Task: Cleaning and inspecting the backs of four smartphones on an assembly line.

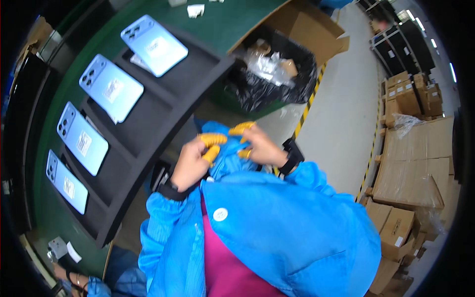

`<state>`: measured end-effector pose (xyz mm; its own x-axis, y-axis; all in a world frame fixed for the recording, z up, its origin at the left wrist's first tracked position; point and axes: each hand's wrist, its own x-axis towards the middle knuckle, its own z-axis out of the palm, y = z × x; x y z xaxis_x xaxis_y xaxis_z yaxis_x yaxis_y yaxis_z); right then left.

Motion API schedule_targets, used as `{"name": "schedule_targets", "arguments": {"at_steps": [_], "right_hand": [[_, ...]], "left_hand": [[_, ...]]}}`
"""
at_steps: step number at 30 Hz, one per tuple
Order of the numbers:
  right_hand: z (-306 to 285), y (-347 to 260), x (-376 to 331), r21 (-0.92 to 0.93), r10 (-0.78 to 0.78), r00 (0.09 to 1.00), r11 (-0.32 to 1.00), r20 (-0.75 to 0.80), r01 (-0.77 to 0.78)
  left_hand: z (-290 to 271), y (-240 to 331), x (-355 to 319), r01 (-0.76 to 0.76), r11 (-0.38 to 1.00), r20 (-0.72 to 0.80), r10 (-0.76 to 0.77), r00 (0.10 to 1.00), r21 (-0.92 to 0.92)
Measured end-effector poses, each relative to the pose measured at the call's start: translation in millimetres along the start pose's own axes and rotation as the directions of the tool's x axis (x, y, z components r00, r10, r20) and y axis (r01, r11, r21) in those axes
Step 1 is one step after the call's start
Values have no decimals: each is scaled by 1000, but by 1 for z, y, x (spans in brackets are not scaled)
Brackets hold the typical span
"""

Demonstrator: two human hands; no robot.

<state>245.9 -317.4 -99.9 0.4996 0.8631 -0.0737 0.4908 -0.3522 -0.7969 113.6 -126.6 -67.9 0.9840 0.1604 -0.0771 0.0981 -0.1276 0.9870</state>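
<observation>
My left hand (pixel 191 161) and my right hand (pixel 262 146) are close together in front of my body, yellow finger covers on their fingertips. Both have curled fingers on bunched blue cloth (pixel 230 161), which looks like the lower part of the blue smock (pixel 292 222) I wear. The fingertips partly hide how the cloth is gripped. To the left, a black tray (pixel 153 111) with slots lies along the table edge. Several light blue phones rest in it, camera side up, each with a white code label; one is the farthest phone (pixel 154 45), another the nearest phone (pixel 68 182).
A carton lined with a black bag (pixel 252 91) holds clear plastic waste beyond my hands. Green table (pixel 217 22) lies under the tray. Another person's hand (pixel 62 272) is at lower left, near a small grey box (pixel 58 247). Wrapped cartons (pixel 410 168) line the right side.
</observation>
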Motion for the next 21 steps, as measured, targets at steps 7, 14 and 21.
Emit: {"name": "schedule_targets", "arguments": {"at_steps": [7, 14, 21], "right_hand": [[-17, -19, 3, 204, 195, 980, 958, 49, -201], [-15, -14, -9, 394, 218, 962, 879, 166, -267], [-1, -17, -17, 249, 180, 983, 954, -28, -168]], "left_hand": [[7, 16, 10, 237, 928, 26, -240, 971, -286], [23, 9, 9, 325, 871, 214, -261, 941, -368], [29, 3, 8, 316, 825, 147, -280, 949, -469]]}}
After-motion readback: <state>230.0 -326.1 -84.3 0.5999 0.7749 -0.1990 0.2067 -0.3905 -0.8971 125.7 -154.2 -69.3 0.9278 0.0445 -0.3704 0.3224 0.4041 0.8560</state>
